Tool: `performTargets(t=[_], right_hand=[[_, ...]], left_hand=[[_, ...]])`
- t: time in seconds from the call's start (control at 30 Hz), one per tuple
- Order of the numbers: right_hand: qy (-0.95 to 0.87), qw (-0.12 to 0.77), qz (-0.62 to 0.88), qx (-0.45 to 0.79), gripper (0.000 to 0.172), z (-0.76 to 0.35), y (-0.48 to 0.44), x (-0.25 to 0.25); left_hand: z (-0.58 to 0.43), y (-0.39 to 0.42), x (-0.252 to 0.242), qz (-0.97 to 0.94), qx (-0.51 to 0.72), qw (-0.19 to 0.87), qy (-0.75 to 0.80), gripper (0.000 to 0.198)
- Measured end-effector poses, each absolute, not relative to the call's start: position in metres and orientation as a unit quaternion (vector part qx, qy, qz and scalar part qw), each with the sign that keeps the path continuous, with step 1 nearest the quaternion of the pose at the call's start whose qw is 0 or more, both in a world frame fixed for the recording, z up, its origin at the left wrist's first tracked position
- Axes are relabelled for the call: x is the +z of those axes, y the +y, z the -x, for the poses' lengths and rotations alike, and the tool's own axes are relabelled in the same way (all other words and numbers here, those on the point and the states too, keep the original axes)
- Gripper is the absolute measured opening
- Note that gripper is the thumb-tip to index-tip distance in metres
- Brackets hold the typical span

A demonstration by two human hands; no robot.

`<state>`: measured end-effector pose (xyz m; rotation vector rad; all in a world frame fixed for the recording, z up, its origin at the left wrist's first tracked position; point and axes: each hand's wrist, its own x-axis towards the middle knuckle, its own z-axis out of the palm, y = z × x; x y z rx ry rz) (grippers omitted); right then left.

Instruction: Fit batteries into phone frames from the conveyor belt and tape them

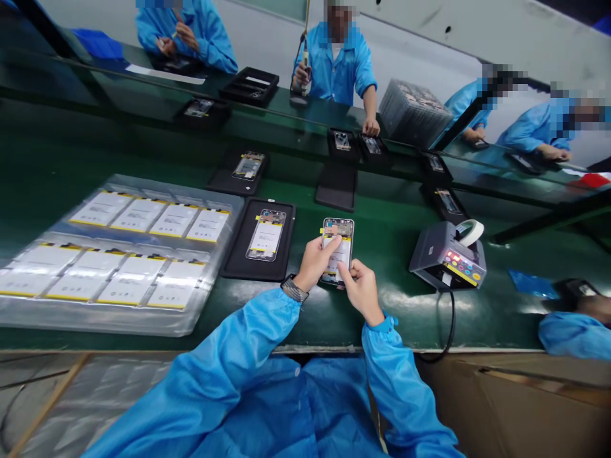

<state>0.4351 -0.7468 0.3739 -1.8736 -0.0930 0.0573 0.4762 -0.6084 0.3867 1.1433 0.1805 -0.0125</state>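
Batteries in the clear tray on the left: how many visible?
8: four batteries across the far row, four across the near row. The tray runs off the picture's left edge, so more may be hidden.

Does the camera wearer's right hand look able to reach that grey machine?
Likely yes: the grey machine stands to the right of the right hand, and nothing visible blocks the way. That hand is holding the opened phone, though, so it would probably need to let go.

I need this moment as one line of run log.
left hand: holds opened phone with white battery | right hand: holds it too | nearby: second phone on black tray, tape dispenser
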Motion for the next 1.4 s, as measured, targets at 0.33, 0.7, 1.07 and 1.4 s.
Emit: performTargets(t=[0.33, 0.7, 1.07, 1.4], right_hand=[[-0.049, 0.552, 0.832, -0.015, 0.046, -0.431, -0.745, 0.364], [-0.009, 0.648, 0.758, 0.080, 0.046, -0.429, -0.736, 0.374], [0.082, 0.702, 0.700, 0.106, 0.032, -0.566, -0.724, 0.395], [0.129, 0.693, 0.703, 0.100, 0.029, -0.693, -0.658, 0.396]], left_hand=[[-0.477, -0.610, 0.384, -0.538, -0.016, 0.838, 0.097, 0.045], [-0.478, -0.610, 0.379, -0.495, -0.033, 0.849, 0.181, 0.041], [-0.493, -0.599, 0.367, -0.504, 0.005, 0.838, 0.208, 0.041], [-0.495, -0.597, 0.359, -0.522, 0.012, 0.837, 0.166, 0.038]])
